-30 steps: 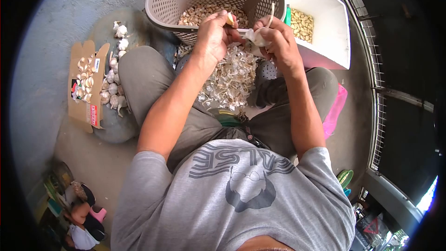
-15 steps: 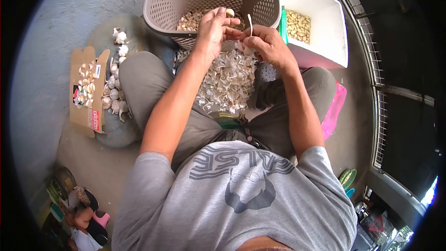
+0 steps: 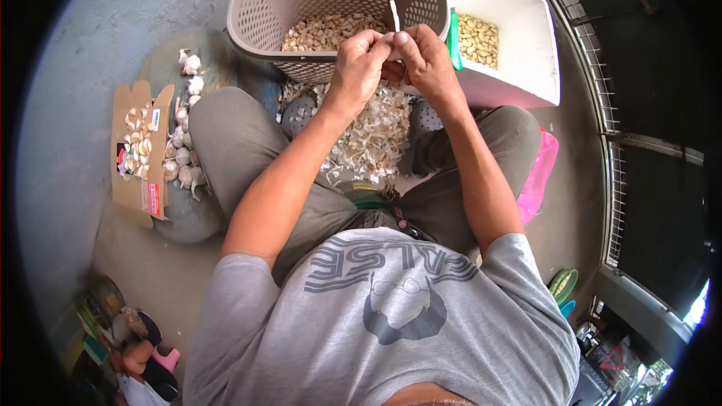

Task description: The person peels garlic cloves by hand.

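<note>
My left hand point(image 3: 356, 71) and my right hand point(image 3: 432, 68) meet in front of the basket, thumbs and fingers closed together on a head of garlic. Its pale stalk point(image 3: 395, 16) sticks up between the thumbs; the rest is mostly hidden by my fingers. Behind my hands stands a brown-grey perforated basket point(image 3: 256, 11) with many garlic cloves point(image 3: 331, 32) in the bottom. Under my hands, between my feet, lies a heap of papery garlic skins point(image 3: 368, 146).
At right, a white foam box point(image 3: 526, 49) holds peeled cloves point(image 3: 477, 41); a green object point(image 3: 454, 41) rests at its edge. At left are whole garlic bulbs point(image 3: 182, 154) and a cardboard piece point(image 3: 135, 199) bearing cloves point(image 3: 137, 143). Pink plastic point(image 3: 538, 177) lies by my right knee.
My left hand, earlier spread over the basket with a clove at its fingers, has come right and closed beside my right hand. The clove no longer shows in it.
</note>
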Available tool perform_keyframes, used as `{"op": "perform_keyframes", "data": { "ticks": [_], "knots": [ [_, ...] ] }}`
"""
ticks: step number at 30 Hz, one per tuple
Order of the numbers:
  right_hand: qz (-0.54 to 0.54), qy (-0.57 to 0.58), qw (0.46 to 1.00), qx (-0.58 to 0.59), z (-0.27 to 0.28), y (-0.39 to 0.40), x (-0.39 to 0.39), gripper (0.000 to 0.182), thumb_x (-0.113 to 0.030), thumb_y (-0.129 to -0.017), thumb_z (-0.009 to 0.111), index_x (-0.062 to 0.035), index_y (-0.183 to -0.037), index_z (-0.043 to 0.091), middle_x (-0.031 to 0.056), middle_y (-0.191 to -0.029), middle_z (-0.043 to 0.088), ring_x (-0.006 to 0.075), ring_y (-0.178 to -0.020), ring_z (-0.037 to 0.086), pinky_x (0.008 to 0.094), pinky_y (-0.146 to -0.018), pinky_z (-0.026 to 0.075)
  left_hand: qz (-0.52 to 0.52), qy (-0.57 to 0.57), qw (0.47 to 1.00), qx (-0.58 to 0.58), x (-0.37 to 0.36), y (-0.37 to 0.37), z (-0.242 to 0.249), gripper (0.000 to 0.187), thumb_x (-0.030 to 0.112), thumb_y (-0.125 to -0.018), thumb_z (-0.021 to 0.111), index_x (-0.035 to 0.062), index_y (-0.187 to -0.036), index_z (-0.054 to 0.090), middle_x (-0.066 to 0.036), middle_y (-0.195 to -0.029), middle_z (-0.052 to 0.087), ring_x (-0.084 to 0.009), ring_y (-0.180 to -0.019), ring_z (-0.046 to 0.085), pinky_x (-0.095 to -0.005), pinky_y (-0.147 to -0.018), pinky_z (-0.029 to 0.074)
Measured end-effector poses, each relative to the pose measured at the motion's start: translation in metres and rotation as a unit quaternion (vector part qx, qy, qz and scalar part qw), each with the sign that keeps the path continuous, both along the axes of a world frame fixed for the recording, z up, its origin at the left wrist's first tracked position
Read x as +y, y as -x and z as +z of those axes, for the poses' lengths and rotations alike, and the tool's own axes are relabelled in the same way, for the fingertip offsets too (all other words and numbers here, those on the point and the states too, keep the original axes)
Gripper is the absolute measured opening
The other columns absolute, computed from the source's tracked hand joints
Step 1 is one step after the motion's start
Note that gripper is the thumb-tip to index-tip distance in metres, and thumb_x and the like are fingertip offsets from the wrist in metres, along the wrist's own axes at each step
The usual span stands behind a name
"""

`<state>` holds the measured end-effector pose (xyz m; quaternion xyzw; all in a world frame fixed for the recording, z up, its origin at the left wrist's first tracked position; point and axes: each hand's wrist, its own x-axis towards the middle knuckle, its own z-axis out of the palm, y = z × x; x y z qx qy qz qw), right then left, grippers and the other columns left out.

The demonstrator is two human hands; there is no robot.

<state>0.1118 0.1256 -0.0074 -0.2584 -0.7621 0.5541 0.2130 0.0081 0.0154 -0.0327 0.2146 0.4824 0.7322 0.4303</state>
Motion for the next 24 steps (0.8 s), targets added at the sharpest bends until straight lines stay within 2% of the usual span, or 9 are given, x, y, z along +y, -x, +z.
{"op": "perform_keyframes", "data": {
  "ticks": [2, 8, 10, 13, 14, 17, 18, 21, 24],
  "knots": [
    [0.006, -0.041, 0.999, -0.027, 0.001, 0.000, 0.001, 0.053, -0.048, -0.098, 0.069, 0.0041, -0.101, 0.061, 0.0103, -0.078, 0.065, 0.0149, -0.070, 0.063, 0.0321, -0.060, 0.052, 0.024, -0.001, 1.000, 0.017, 0.002, -0.002, 0.000, 0.026, 0.019, -0.106, 0.057, -0.0055, -0.099, 0.063, -0.012, -0.083, 0.069, -0.0190, -0.064, 0.070, -0.0315, -0.057, 0.060],
    [0.057, -0.153, 0.984, -0.070, 0.016, -0.003, -0.004, 0.055, -0.048, -0.096, 0.071, 0.0047, -0.102, 0.056, 0.0200, -0.074, 0.065, 0.0216, -0.071, 0.067, 0.0368, -0.062, 0.053, 0.044, -0.006, 0.994, -0.101, -0.003, -0.001, 0.007, 0.025, 0.015, -0.106, 0.056, -0.0055, -0.095, 0.065, -0.011, -0.082, 0.069, -0.0185, -0.063, 0.069, -0.0331, -0.054, 0.061],
    [0.069, -0.166, 0.983, -0.039, 0.014, -0.003, -0.008, 0.051, -0.044, -0.099, 0.068, 0.0036, -0.102, 0.052, 0.0229, -0.073, 0.064, 0.0282, -0.068, 0.069, 0.0400, -0.061, 0.053, 0.076, 0.016, 0.991, -0.109, -0.002, -0.001, 0.005, 0.026, 0.015, -0.106, 0.055, -0.0055, -0.095, 0.066, -0.011, -0.081, 0.069, -0.0182, -0.065, 0.069, -0.0326, -0.055, 0.061],
    [0.041, -0.153, 0.987, -0.036, 0.013, 0.002, -0.019, 0.046, -0.040, -0.101, 0.065, 0.0035, -0.103, 0.052, 0.0221, -0.073, 0.065, 0.0308, -0.069, 0.070, 0.0414, -0.063, 0.054, 0.086, 0.007, 0.994, -0.060, -0.001, 0.000, -0.002, 0.023, 0.014, -0.106, 0.055, -0.0041, -0.099, 0.067, -0.009, -0.085, 0.070, -0.0183, -0.073, 0.070, -0.0330, -0.065, 0.060],
    [0.034, -0.141, 0.989, -0.018, 0.011, 0.003, -0.017, 0.044, -0.039, -0.102, 0.064, 0.0034, -0.104, 0.053, 0.0226, -0.076, 0.066, 0.0305, -0.072, 0.071, 0.0411, -0.064, 0.054, 0.084, -0.003, 0.996, -0.033, -0.001, 0.001, 0.000, 0.021, 0.014, -0.106, 0.055, -0.0033, -0.101, 0.068, -0.009, -0.087, 0.071, -0.0184, -0.076, 0.070, -0.0333, -0.070, 0.060],
    [0.009, -0.109, 0.993, 0.033, 0.002, 0.006, -0.003, 0.039, -0.036, -0.105, 0.059, 0.0030, -0.106, 0.054, 0.0243, -0.085, 0.069, 0.0296, -0.081, 0.071, 0.0403, -0.068, 0.055, 0.034, -0.068, 0.986, -0.146, -0.004, 0.000, 0.007, 0.020, 0.014, -0.105, 0.058, -0.0044, -0.106, 0.067, -0.010, -0.092, 0.072, -0.0184, -0.078, 0.070, -0.0320, -0.072, 0.060],
    [-0.001, -0.101, 0.995, -0.005, 0.002, 0.005, 0.000, 0.037, -0.034, -0.106, 0.059, 0.0030, -0.107, 0.055, 0.0213, -0.086, 0.069, 0.0270, -0.080, 0.070, 0.0384, -0.067, 0.055, 0.016, -0.080, 0.988, -0.133, -0.001, 0.001, 0.004, 0.021, 0.013, -0.104, 0.060, -0.0061, -0.111, 0.066, -0.011, -0.096, 0.072, -0.0191, -0.080, 0.071, -0.0330, -0.075, 0.061],
    [-0.003, -0.083, 0.997, 0.001, -0.001, 0.008, -0.001, 0.036, -0.035, -0.106, 0.057, 0.0010, -0.104, 0.056, 0.0121, -0.078, 0.064, 0.0210, -0.066, 0.064, 0.0333, -0.057, 0.052, 0.081, -0.051, 0.995, -0.027, 0.005, -0.009, 0.002, 0.016, 0.008, -0.103, 0.060, -0.0061, -0.107, 0.067, -0.010, -0.091, 0.071, -0.0174, -0.072, 0.071, -0.0306, -0.063, 0.061],
    [-0.024, 0.188, 0.982, -0.022, 0.017, 0.005, -0.009, 0.033, -0.034, -0.106, 0.055, -0.0022, -0.101, 0.056, 0.0045, -0.072, 0.057, 0.0142, -0.053, 0.054, 0.0273, -0.047, 0.043, 0.100, -0.029, 0.992, 0.069, 0.000, -0.010, 0.005, 0.013, 0.005, -0.099, 0.065, -0.0068, -0.103, 0.069, -0.010, -0.090, 0.072, -0.0161, -0.070, 0.071, -0.0303, -0.062, 0.060]
  ]
}}
